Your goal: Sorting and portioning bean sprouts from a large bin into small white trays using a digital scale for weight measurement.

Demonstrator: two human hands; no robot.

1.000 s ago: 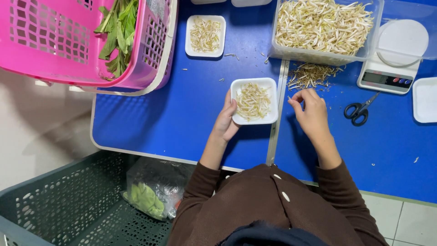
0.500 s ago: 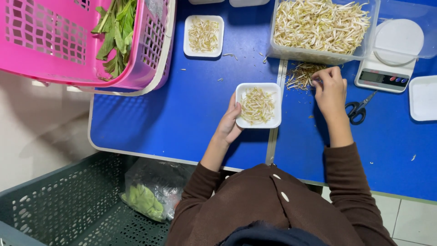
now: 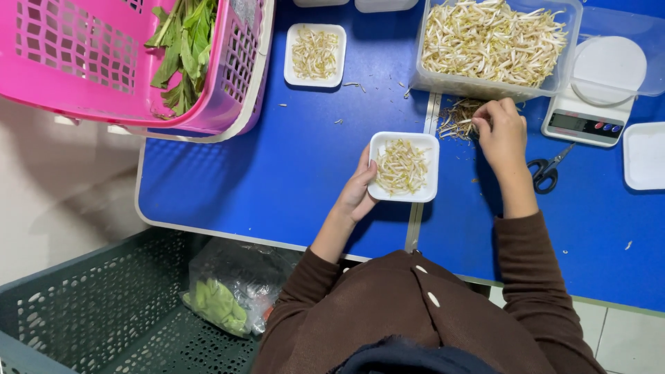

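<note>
Since the earlier frame, the right hand (image 3: pixel 500 131) has travelled from beside the white foam tray (image 3: pixel 404 166) up and away to the loose pile of bean sprouts (image 3: pixel 458 119) lying on the blue table (image 3: pixel 277 180), where its fingers are pinched on a few strands at the pile's near edge. The left hand (image 3: pixel 357 190) has kept its place: thumb on the tray's left rim, fingers under it, grasping the tray, which sits at the seam between the 2 table halves, directly ahead of the person. Count of items in view: 1 held tray part-filled with sprouts; 1 second filled tray (image 3: pixel 315 46) further out on the left half; 1 bare tray (image 3: pixel 644 156) at the right edge of the view; 2 more tray corners cut off at the top edge; 1 clear plastic tub (image 3: pixel 495 86) heaped with sprouts; 1 digital scale (image 3: pixel 594 104) with a round white platform; 1 pair of scissors (image 3: pixel 546 172) just right of the right forearm; 1 pink basket (image 3: pixel 104 69) holding green leaves, overhanging the table's far-left corner; 1 dark green crate (image 3: pixel 83 312) below the table's near edge, with 1 plastic bag of greens (image 3: pixel 228 298) in it. Open blue surface lies left of the held tray up to the basket, and right of the scissors toward the near edge. The pile sits tight against the tub's front wall.
</note>
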